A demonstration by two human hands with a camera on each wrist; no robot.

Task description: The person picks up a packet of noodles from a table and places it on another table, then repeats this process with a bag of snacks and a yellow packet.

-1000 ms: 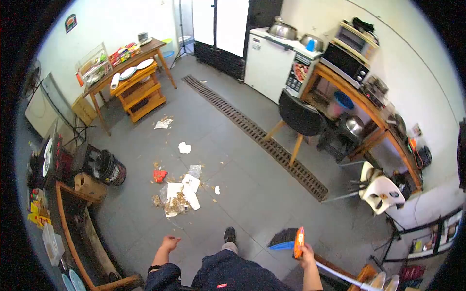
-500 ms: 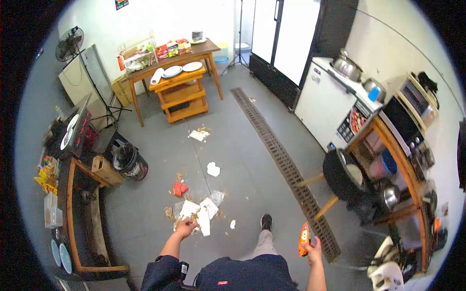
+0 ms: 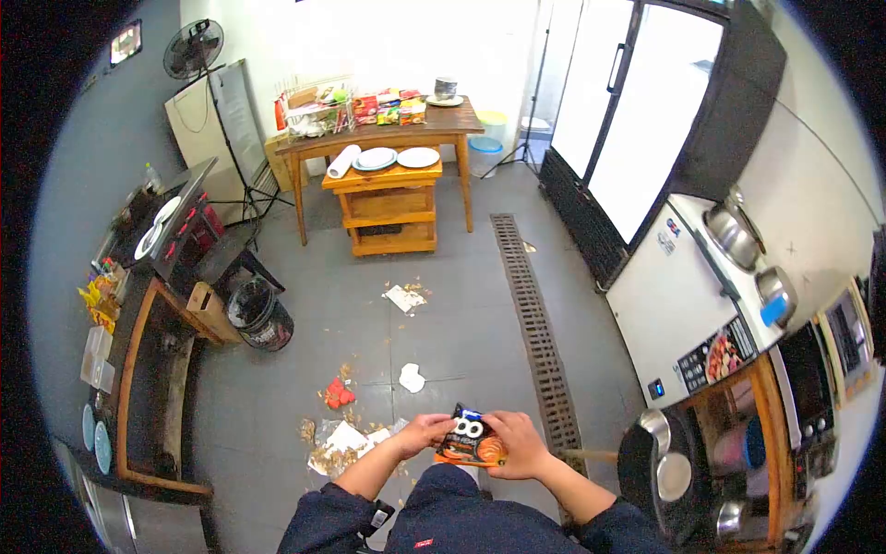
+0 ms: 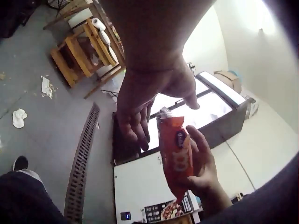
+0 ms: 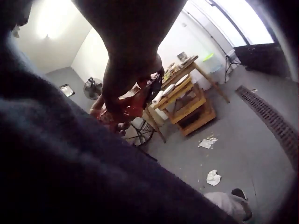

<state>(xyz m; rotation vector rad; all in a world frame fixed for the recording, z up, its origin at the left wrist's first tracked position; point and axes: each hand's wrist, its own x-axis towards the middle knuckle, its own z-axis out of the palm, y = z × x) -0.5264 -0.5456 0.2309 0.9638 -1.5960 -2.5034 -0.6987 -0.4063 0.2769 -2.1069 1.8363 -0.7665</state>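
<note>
An orange and black food packet (image 3: 471,441) is held in front of the person's waist, its printed face up in the head view. My right hand (image 3: 519,447) grips its right side, with the thumb over the front. At the left edge, my left hand (image 3: 425,437) pinches the packet with thumb and fingertips. In the left wrist view the packet (image 4: 175,154) stands upright in the right hand (image 4: 204,163), and its silvery top end lies between the left hand's (image 4: 149,98) thumb and fingers. The right wrist view shows the packet dimly, mostly behind the right hand (image 5: 121,93).
Crumpled papers and brown scraps (image 3: 346,443) litter the floor, with a red wrapper (image 3: 338,394) and white tissue (image 3: 412,378) nearby. A black bucket (image 3: 262,316) stands left; a drain grate (image 3: 535,332) runs right. Ahead are a wooden cart (image 3: 388,217) and table (image 3: 443,118); a chair (image 3: 637,480) stands right.
The right hand has brought the packet from the right side to the front of the body. The left hand has come across to it. The view has turned left and the person has stepped forward.
</note>
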